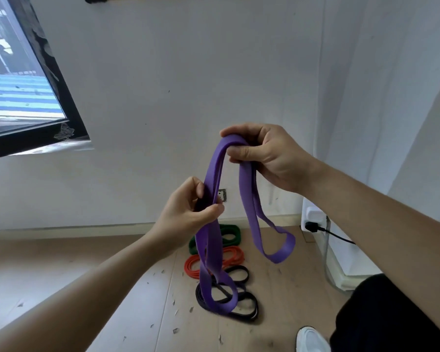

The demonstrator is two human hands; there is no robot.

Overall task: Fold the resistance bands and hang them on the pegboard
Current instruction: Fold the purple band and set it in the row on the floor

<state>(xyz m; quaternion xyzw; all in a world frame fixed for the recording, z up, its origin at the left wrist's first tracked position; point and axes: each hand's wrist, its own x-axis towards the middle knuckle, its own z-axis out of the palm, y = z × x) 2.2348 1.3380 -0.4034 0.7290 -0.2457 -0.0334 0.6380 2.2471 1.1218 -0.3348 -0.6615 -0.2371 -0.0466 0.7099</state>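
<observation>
A plain white wall (188, 72) is filling most of what I see, with a pale wooden plank floor (112, 288) running along beneath it and a black-framed window (15, 80) sitting off to the left. In front of the wall, a long flat purple rubber resistance band (212, 171) is hanging in mid-air, doubled over, with its loops drooping towards the floor. The right hand (267, 158) is clutching the top bend of it, fingers curled over, while the left hand (188, 212) is pinching the strands lower down. Below them, a green band (230, 231), an orange band (214, 260) and a black band (241, 301) are lying coiled close together on the floor. A white shoe (311, 339) is showing at the bottom edge.
</observation>
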